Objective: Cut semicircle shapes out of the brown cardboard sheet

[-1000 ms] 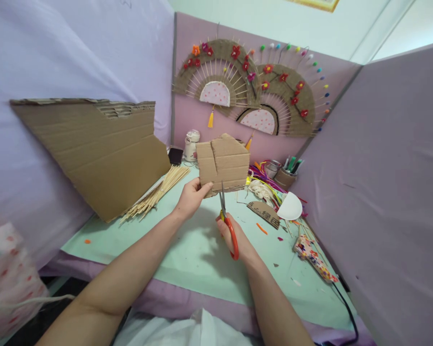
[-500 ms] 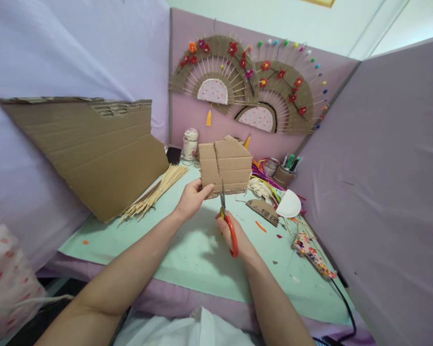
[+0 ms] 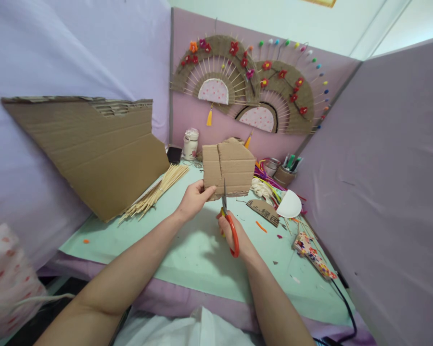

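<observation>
My left hand (image 3: 194,199) pinches the lower left corner of a small brown cardboard piece (image 3: 229,166) and holds it upright above the green mat (image 3: 198,250). A slit runs down the cardboard from its top edge. My right hand (image 3: 234,233) grips red-handled scissors (image 3: 228,218), whose blades point up into the cardboard's bottom edge.
A large cardboard sheet (image 3: 90,144) leans on the left wall over a bundle of bamboo sticks (image 3: 155,192). Two decorated fans (image 3: 245,81) hang on the back wall. Pipe cleaners, a pen cup (image 3: 284,175), a white half disc (image 3: 289,205), a cardboard scrap (image 3: 263,211) and a glue gun (image 3: 312,254) lie at right.
The cardboard piece and both hands have shifted slightly right and down in view. The scissors stay at its bottom edge.
</observation>
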`<state>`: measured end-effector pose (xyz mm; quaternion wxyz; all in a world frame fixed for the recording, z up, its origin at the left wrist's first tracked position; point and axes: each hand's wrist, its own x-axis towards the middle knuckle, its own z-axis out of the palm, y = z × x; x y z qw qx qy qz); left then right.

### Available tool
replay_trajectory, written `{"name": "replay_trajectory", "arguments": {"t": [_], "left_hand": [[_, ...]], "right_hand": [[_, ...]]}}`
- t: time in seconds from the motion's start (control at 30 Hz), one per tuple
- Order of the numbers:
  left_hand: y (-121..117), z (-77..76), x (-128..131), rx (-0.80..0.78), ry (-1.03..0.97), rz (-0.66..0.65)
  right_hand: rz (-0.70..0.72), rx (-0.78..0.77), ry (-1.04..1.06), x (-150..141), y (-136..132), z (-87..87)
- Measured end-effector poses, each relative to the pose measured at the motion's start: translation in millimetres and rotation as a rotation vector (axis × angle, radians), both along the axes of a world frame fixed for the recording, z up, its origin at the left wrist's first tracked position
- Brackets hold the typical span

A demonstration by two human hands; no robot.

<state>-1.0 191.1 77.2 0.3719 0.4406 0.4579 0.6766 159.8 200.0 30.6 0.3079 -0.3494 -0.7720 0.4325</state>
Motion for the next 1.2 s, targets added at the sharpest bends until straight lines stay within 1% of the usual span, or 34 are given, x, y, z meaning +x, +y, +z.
{"name": "replay_trajectory", "arguments": {"t": [0.2, 0.37, 0.5, 0.67, 0.83, 1.0, 1.1, 1.2], "left_hand": [[2.9, -4.1, -1.3, 0.000, -0.004, -0.027], [4.4, -7.9, -1.5, 0.003, 0.010, -0.014], [4.8, -8.6, -0.6, -0.013, 0.012, 0.001], [5.9, -11.4, 0.1, -0.011, -0.006, -0.024], [7.4, -14.4, 0.4, -0.014, -0.041, -0.040], [6.2, -10.8, 2.5, -0.021, -0.069, -0.029], [4.8, -7.4, 4.0, -0.037, -0.133, -0.052], [4.0, -4.8, 2.9, -0.063, -0.226, -0.087]], "right_hand": [[0.005, 0.011, -0.007, 0.1, 1.3, -3.4], [-0.030, -0.010, -0.036, -0.1, 2.1, -5.2], [-0.052, -0.019, -0.040, -0.4, 5.2, -10.4], [-0.092, -0.041, -0.043, 0.7, 7.7, -15.0], [-0.123, -0.083, -0.035, 1.0, 3.2, -8.3], [-0.169, -0.169, 0.004, -0.3, -5.8, 1.9], [-0.206, -0.145, -0.006, -0.1, -8.7, 3.7], [-0.213, -0.102, -0.033, -0.1, -9.0, 2.0]]}}
